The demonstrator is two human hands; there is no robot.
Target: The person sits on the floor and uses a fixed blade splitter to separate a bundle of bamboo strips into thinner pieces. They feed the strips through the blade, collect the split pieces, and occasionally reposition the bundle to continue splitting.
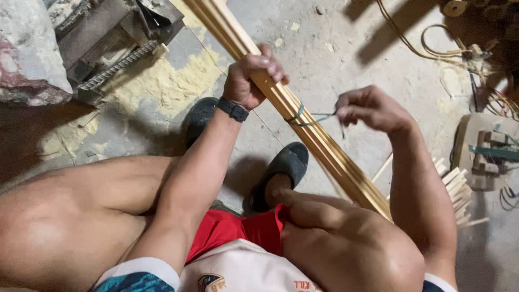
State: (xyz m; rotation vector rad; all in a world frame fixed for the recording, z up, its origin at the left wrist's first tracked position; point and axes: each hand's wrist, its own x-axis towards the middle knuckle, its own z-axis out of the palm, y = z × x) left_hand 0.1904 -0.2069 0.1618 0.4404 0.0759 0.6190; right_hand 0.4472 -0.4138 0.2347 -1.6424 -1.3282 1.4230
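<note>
Left hand (250,75) is closed around a bundle of wooden strips (319,140) that slants over the floor (335,48). Right hand (367,108) pinches a green string (311,120) looped around the bundle.

A rough workshop: sawdust (178,81) on the concrete floor (324,48), cut wooden sticks (457,186), a machine (108,38)

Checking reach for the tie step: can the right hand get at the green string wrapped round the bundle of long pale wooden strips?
Probably yes: the right hand already pinches the green string beside the bundle; nothing lies between.
</note>
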